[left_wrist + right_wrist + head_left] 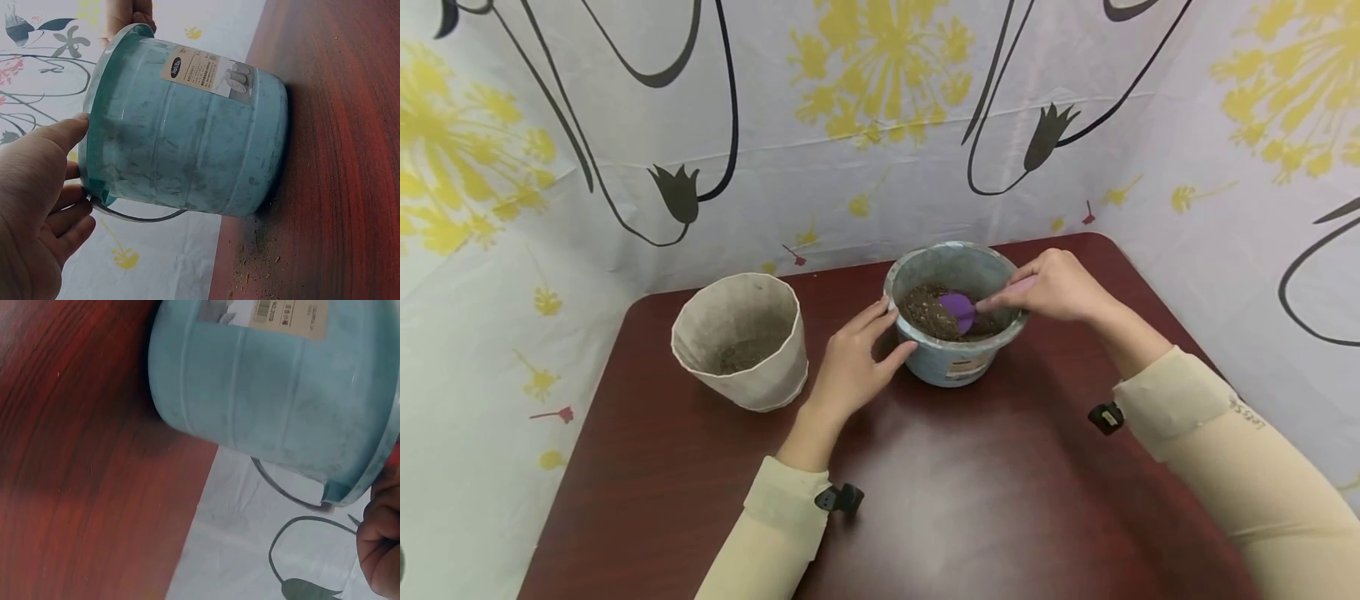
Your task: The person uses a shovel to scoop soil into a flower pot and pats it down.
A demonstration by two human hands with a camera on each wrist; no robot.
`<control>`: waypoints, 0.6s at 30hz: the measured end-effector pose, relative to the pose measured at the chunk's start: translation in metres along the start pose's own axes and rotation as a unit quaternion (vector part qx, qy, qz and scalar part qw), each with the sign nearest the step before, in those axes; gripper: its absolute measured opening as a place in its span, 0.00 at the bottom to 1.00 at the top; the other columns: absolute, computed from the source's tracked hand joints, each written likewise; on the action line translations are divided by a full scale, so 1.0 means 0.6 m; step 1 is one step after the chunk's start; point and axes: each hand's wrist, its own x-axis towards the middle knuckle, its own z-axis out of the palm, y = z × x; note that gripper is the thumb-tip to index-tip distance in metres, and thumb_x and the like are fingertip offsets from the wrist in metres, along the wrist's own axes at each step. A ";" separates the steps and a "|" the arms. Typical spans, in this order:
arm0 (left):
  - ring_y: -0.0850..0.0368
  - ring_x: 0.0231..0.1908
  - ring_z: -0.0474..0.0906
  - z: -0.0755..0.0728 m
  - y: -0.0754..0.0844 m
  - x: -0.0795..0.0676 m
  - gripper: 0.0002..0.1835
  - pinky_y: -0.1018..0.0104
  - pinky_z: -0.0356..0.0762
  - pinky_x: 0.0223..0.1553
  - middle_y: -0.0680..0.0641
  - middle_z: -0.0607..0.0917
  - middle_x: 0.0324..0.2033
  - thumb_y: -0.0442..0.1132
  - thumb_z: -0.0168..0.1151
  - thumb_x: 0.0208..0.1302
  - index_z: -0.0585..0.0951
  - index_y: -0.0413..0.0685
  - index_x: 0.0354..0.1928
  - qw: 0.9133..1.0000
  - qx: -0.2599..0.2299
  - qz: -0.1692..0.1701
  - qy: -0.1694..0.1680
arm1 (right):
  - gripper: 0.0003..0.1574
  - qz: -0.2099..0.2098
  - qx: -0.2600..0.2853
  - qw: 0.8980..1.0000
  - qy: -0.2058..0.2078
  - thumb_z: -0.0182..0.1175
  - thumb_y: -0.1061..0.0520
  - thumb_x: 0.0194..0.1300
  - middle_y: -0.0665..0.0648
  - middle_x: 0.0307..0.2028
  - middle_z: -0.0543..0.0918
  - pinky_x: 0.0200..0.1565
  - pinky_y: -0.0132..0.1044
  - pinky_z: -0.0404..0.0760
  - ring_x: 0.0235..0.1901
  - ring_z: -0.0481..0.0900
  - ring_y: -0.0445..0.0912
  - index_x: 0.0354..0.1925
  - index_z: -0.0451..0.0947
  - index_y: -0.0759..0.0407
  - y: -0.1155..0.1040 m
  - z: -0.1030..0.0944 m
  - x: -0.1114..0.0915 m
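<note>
A blue-green bucket (958, 367) stands on the table with dark soil (925, 312) in it. My left hand (853, 362) rests against the bucket's left side, thumb and fingertips spread along the rim; in the left wrist view the thumb (75, 128) touches the rim. My right hand (1060, 283) grips the handle of a small purple trowel (957, 308) over the bucket's right rim. The trowel's blade lies at the soil inside. In the right wrist view the right hand (382, 540) shows only partly at the rim, and the trowel's blade is hidden.
A whitish pot (775, 379) with some soil at its bottom stands left of the bucket on the dark red table (925, 500). Soil crumbs (256, 269) lie by the bucket's base. The bucket's wire handle (137, 219) hangs down behind. Patterned sheeting (880, 192) surrounds the table's back and sides.
</note>
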 end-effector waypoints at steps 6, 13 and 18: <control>0.50 0.66 0.73 -0.003 0.003 -0.003 0.31 0.57 0.72 0.65 0.43 0.76 0.67 0.52 0.71 0.64 0.80 0.40 0.63 1.000 0.007 -0.007 -0.008 | 0.19 0.063 0.046 0.997 -0.002 0.79 0.29 0.42 0.46 0.19 0.84 0.20 0.34 0.62 0.20 0.61 0.37 0.25 0.92 0.38 -0.005 0.003 -0.002; 0.52 0.67 0.73 -0.001 0.004 -0.004 0.31 0.57 0.72 0.66 0.44 0.75 0.68 0.52 0.71 0.65 0.80 0.41 0.63 1.000 0.008 -0.009 -0.014 | 0.24 0.115 0.090 0.989 0.001 0.79 0.27 0.39 0.48 0.27 0.89 0.20 0.37 0.60 0.22 0.61 0.36 0.28 0.93 0.40 0.003 -0.004 -0.013; 0.52 0.67 0.72 -0.003 0.002 -0.004 0.31 0.56 0.71 0.67 0.45 0.75 0.69 0.52 0.70 0.65 0.80 0.41 0.64 1.000 0.007 -0.016 -0.021 | 0.28 0.146 0.115 0.983 0.003 0.79 0.27 0.38 0.46 0.25 0.88 0.22 0.38 0.61 0.26 0.63 0.36 0.29 0.93 0.43 0.009 -0.011 -0.023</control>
